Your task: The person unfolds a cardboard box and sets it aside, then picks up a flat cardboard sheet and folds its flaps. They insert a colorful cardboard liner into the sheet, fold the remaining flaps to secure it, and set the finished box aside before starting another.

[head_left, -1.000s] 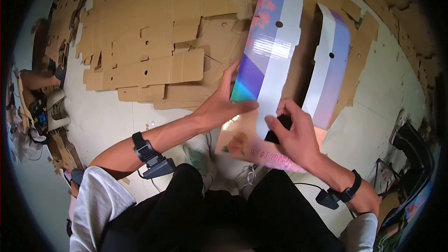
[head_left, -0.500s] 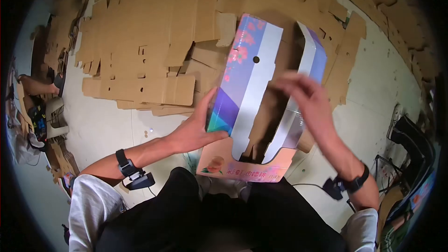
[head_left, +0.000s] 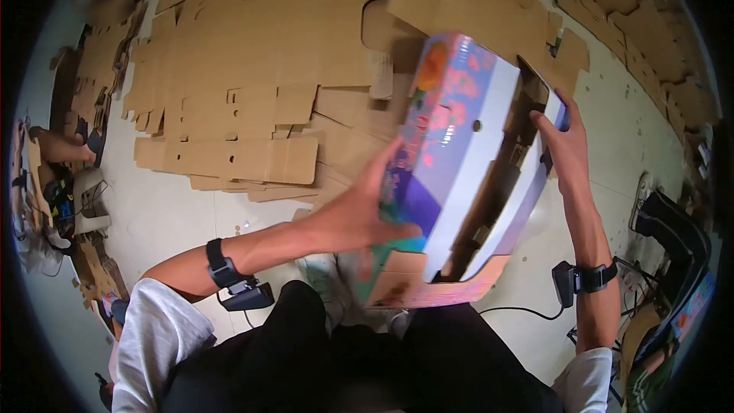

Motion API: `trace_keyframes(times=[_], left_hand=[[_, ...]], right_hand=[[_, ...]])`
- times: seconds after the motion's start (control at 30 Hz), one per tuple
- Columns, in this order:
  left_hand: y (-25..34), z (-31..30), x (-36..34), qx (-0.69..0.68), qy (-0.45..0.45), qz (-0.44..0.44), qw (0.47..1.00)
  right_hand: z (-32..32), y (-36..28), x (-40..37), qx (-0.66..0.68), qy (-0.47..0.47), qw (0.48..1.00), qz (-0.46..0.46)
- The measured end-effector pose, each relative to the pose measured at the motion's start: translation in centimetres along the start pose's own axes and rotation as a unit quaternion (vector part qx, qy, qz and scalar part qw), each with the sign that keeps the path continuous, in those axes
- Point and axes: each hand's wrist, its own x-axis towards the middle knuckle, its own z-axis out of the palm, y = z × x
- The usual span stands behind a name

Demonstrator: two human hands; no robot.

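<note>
A printed cardboard box (head_left: 459, 149), purple and pink with blossoms, is held up in front of my legs, tilted to the right. Its top has a long opening between two white-edged flaps, with bare brown board inside. My left hand (head_left: 375, 210) grips the left side near the lower end, thumb over the top and fingers partly hidden behind the side wall. On the far right side, my right hand (head_left: 564, 141) clasps the other flap, its thumb at the opening's edge and its fingers around the outside.
Flattened brown cardboard sheets (head_left: 229, 53) lie overlapping across the floor ahead. Pale floor (head_left: 604, 130) shows on the right. A black folding chair (head_left: 673, 237) stands at the right edge. Another person's foot (head_left: 90, 144) and assorted items are at the far left.
The box has moved to the right and turned, showing more of its left side. My right hand has gone from above the opening to a hold on the right flap.
</note>
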Motion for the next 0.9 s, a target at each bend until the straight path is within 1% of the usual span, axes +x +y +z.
trace_keyframes(times=[0.03,0.1,0.17,0.23,0.27,0.37,0.4,0.5,0.57,0.6,0.67,0.7,0.77,0.83,0.9], left_hand=[[0.8,-0.6,0.0,-0.087,0.021,-0.05,0.995],[0.8,-2.2,0.1,-0.102,0.105,-0.038,0.989],[1.2,-4.3,0.6,-0.101,0.165,0.014,0.981],[2.0,-5.9,1.1,-0.07,0.204,-0.05,0.975],[2.3,-6.3,1.2,-0.055,0.224,-0.083,0.97],[0.6,-7.0,2.3,-0.067,0.248,-0.044,0.965],[0.4,-7.0,2.3,-0.075,0.241,-0.058,0.966],[0.2,-7.6,2.4,-0.087,0.227,-0.096,0.965],[0.4,-7.7,2.6,-0.074,0.225,-0.114,0.965],[0.7,-8.0,2.8,-0.067,0.23,-0.123,0.963],[1.3,-8.9,3.5,-0.053,0.239,-0.139,0.96],[0.7,-9.3,4.3,-0.102,0.266,-0.124,0.951],[-1.1,-10.1,6.1,-0.201,0.317,-0.091,0.922],[-1.2,-10.6,7.4,-0.303,0.308,-0.052,0.9],[-1.2,-11.0,8.7,-0.401,0.298,-0.009,0.866]], right_hand=[[0.0,-0.5,-0.6,0.0,-0.006,1.0,-0.015],[0.6,-3.2,-1.5,-0.012,-0.041,0.999,-0.007],[1.8,-4.8,-2.3,-0.034,-0.048,0.996,-0.071],[3.3,-5.9,-2.5,-0.066,-0.057,0.987,-0.134],[3.6,-6.6,-2.6,-0.103,-0.063,0.982,-0.144],[4.4,-9.9,-3.3,-0.164,-0.133,0.974,-0.075],[4.6,-10.2,-3.1,-0.162,-0.146,0.975,-0.048],[6.7,-7.6,-2.1,-0.118,-0.066,0.971,-0.197],[9.0,-5.3,-1.1,-0.125,0.039,0.938,-0.321],[9.6,-4.7,-0.7,-0.128,0.091,0.912,-0.379],[9.5,-3.8,-0.6,-0.122,0.051,0.944,-0.303],[9.3,-3.4,-0.6,-0.119,0.03,0.957,-0.264],[8.4,-3.6,-0.6,-0.1,0.013,0.965,-0.244],[8.0,-3.7,-0.2,-0.102,-0.017,0.968,-0.228],[7.8,-3.9,0.5,-0.122,-0.058,0.966,-0.219]])
